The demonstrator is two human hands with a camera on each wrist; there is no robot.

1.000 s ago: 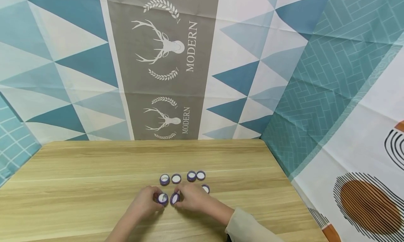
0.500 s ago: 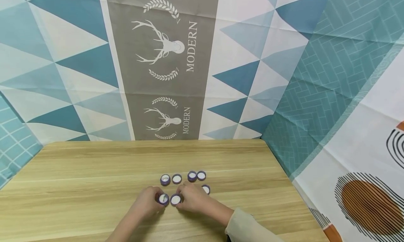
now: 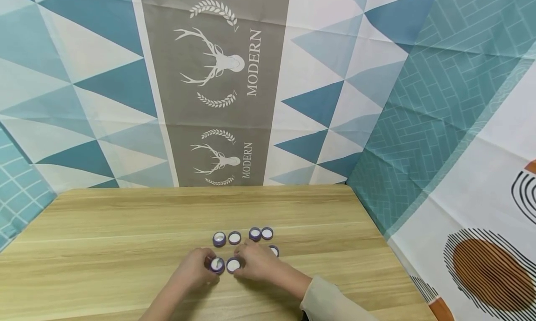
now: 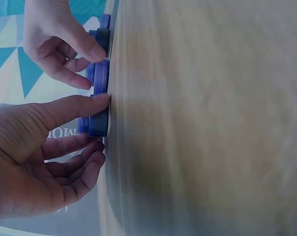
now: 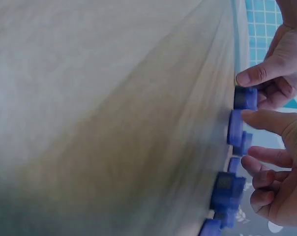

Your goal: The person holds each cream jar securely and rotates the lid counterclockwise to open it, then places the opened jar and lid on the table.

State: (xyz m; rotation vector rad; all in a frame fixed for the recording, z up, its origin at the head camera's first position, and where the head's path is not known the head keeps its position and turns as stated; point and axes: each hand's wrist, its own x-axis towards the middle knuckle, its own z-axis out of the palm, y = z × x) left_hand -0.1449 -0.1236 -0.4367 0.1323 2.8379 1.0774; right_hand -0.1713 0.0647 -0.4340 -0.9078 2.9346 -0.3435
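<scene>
Purple caps, seven in view from the head camera, lay open side up on the wooden table (image 3: 104, 246), each a squat ring of purple plastic with a pale inner liner. Two sat at the centre of the work: the left cap (image 3: 217, 264) and the right cap (image 3: 233, 264), just beside each other, perhaps touching.

The left hand (image 3: 191, 270) pinched the left cap between thumb and fingers; in the left wrist view the thumb (image 4: 72, 105) lay along its rim. The right hand (image 3: 258, 261) pinched the right cap, thumb and forefinger curled at its side wall.

Judged from their look, these caps would be light, stiff and smooth-walled, likely to skid on the slick laminate if pushed from one side only; opposite points of the rim seemed the sound place to take hold.

A row of four more caps (image 3: 234, 237) stood at twelve o'clock from the hands, and one cap (image 3: 274, 250) peeked out at two o'clock, partly hidden behind the right hand. A patterned cloth backdrop (image 3: 217, 79) with a deer print hung behind the table.
</scene>
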